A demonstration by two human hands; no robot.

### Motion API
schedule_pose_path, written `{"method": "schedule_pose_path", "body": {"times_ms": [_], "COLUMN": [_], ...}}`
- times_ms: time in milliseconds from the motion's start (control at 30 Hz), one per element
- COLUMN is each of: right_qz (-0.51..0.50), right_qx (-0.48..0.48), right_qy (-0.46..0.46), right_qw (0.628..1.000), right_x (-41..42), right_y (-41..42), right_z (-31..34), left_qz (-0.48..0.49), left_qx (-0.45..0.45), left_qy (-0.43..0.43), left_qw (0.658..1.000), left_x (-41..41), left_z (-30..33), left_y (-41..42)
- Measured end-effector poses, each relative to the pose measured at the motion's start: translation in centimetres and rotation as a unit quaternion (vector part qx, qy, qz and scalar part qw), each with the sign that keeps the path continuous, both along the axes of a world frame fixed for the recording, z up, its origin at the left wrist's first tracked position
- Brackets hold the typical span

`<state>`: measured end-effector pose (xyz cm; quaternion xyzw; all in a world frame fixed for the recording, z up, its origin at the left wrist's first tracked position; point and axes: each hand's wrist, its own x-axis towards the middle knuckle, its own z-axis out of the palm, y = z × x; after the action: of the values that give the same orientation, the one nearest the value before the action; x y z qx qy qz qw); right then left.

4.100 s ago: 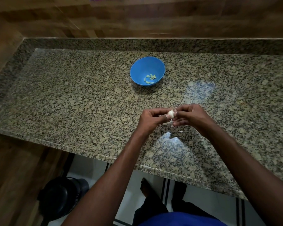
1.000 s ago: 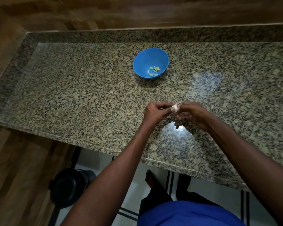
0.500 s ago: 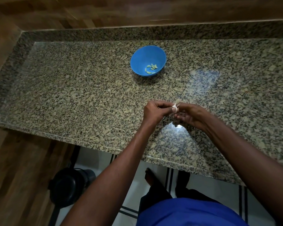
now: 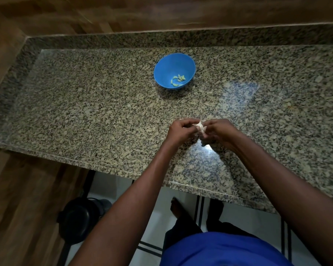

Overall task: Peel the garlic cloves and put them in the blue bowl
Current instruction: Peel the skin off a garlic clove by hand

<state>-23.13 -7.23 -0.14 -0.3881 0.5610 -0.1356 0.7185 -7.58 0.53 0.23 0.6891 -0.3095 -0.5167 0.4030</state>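
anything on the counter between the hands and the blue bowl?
Nothing: in the head view only bare granite counter lies between the blue bowl and the hands pinching the garlic.

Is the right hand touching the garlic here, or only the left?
Touching. The head view shows the right hand and the left hand both pinching the white garlic between their fingertips, above the counter.

A single head-worn wide-angle camera is looking steeply down and forward from above the granite counter [image 4: 85, 116], its straight edges bowing toward the frame borders. The hands [image 4: 200, 129] are sitting close, just right of centre; the blue bowl [image 4: 167, 70] is lying farther off toward 12 o'clock, the tiled floor [image 4: 161, 214] showing at 6 o'clock.
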Motion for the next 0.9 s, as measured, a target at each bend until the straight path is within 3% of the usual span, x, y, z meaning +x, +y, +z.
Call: {"method": "schedule_pose_path", "body": {"times_ms": [133,334,467,567,667,901], "right_qz": [0.012,-0.054,-0.064,-0.007,0.086,0.165], "right_qx": [-0.024,0.025,0.001,-0.118,-0.248,-0.351], "right_qy": [0.011,-0.030,0.010,0.115,0.208,0.254], "right_qw": [1.000,0.998,0.998,0.986,0.942,0.886], "right_x": [0.3,0.4,-0.2,-0.6,-0.7,-1.1], "right_y": [0.1,0.0,0.0,0.6,1.2,1.3], "right_z": [-0.3,-0.8,-1.4,-1.4,-0.8,-0.9], "left_qz": [0.015,0.044,0.090,0.091,0.053,0.056], "left_qx": [0.000,-0.012,-0.022,-0.057,-0.068,-0.060], "left_qy": [-0.020,-0.007,-0.043,-0.172,-0.296,-0.371], "left_qw": [1.000,0.999,0.995,0.979,0.951,0.925], "left_x": [-0.1,0.0,1.0,1.8,2.1,1.7], "left_z": [-0.1,-0.3,-0.9,-1.5,-2.4,-2.8], "left_y": [-0.5,-0.6,-0.6,-1.2,-2.0,0.4]}}
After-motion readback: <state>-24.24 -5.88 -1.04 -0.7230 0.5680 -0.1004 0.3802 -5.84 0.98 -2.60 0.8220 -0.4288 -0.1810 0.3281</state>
